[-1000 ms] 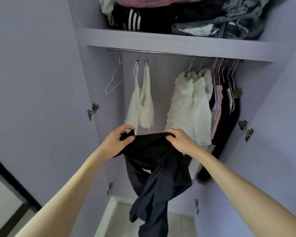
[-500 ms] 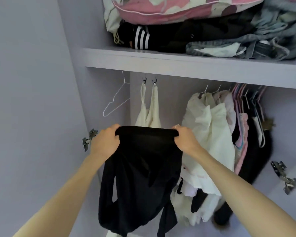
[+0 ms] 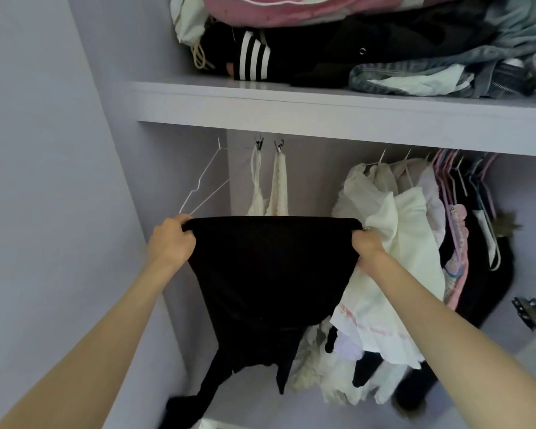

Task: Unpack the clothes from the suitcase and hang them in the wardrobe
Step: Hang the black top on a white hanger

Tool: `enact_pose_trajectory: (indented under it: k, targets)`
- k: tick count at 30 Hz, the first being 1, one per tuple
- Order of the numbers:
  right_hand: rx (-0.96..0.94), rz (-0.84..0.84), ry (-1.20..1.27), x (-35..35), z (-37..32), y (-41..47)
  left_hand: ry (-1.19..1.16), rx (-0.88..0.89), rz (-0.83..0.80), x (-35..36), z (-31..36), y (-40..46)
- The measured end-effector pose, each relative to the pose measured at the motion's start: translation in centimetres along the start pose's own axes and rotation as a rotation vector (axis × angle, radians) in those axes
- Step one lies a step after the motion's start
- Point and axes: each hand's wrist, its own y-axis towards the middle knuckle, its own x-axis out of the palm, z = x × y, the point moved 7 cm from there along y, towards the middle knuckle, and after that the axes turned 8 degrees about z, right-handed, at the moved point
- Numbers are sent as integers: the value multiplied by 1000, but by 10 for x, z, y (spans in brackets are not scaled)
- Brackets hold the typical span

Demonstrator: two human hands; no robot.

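Where shelf [image 3: 322, 109] spans, lilac wardrobe [image 3: 59, 150] (crammed)

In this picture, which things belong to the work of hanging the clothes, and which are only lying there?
Belongs to the job:
- black garment, held stretched by left hand and right hand
- empty white hanger, hanging at the left

Just there:
- white clothes already hanging
- folded pile on the shelf
- door hinge

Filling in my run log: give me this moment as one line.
stage: pre-hang | left hand: grips black garment | right hand: grips it | empty white hanger: upper left
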Motion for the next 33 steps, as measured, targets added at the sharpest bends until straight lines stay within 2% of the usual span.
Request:
enact_pose_trajectory:
  k: [2,6,10,17,19,20,22,24,26,27,29,31,33]
  targets:
    - [120,-51,185,7,3,0,-46,-61,0,2,-14,7]
    - [98,-70,220,18,-5,-3,-225,-216,-82,14,-35,8]
    - [179,-242,348,38,-19,-19,-375,-151,-374,37,-14,-9]
    - [431,-702,909,89,-74,-86,-382,-30,-841,100,15,-73]
    - [450,-761,1022,94,-87,-100,-411,-27,-926,115,26,-91]
    - [436,-741,1022,96,-88,-99,-444,-65,-939,120,29,-96]
    - [305,-599,862,92,-77,-82,-541,-181,-948,122,35,-95]
    - [113,-437,541,79,-51,-57,-660,-278,-924,115,43,-85]
    - [-6,-393,260,65,-10,-41,-854,-402,-836,101,53,-69]
    - [6,-447,179,64,18,-41,-948,-468,-774,95,57,-60]
    - [109,-673,101,75,70,-56,-1122,-621,-661,86,65,-44]
    - [187,-937,115,93,99,-85,-1300,-751,-586,81,71,-33]
    - [294,-1079,191,108,105,-110,-1406,-788,-568,85,71,-27]
